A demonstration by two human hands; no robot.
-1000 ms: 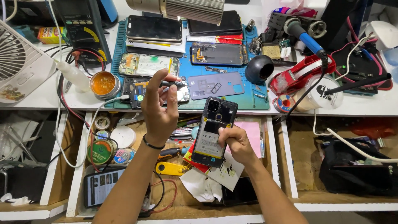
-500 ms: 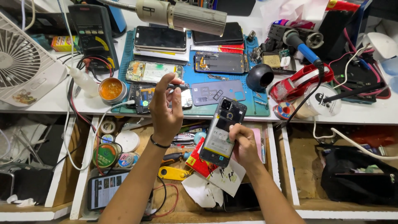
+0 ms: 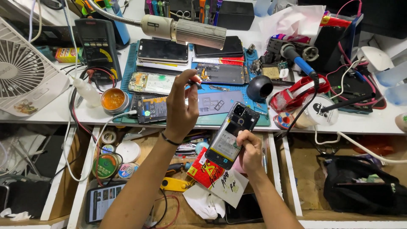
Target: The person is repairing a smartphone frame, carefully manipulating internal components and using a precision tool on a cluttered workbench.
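Note:
My right hand (image 3: 250, 152) grips an opened phone (image 3: 232, 135) with its back cover off, tilted over the open drawer, battery and camera module showing. My left hand (image 3: 182, 106) is raised above the blue work mat (image 3: 258, 121), its fingertips pinching a thin dark tool (image 3: 196, 83), likely tweezers. Under and behind that hand lie other opened phones (image 3: 150, 82) and a grey back cover (image 3: 218, 101) on the mat.
A lamp on a gooseneck (image 3: 186, 30) hangs over the mat. A white fan (image 3: 25, 76), a multimeter (image 3: 98, 46) and a flux tin (image 3: 113, 99) stand left. A soldering iron (image 3: 299, 61) and cables lie right. The drawer (image 3: 140, 169) holds tapes, tools and a red packet (image 3: 206, 171).
The view has tilted, so the bench sits lower in frame. My left hand has risen slightly with the tool; my right hand keeps the phone in much the same pose.

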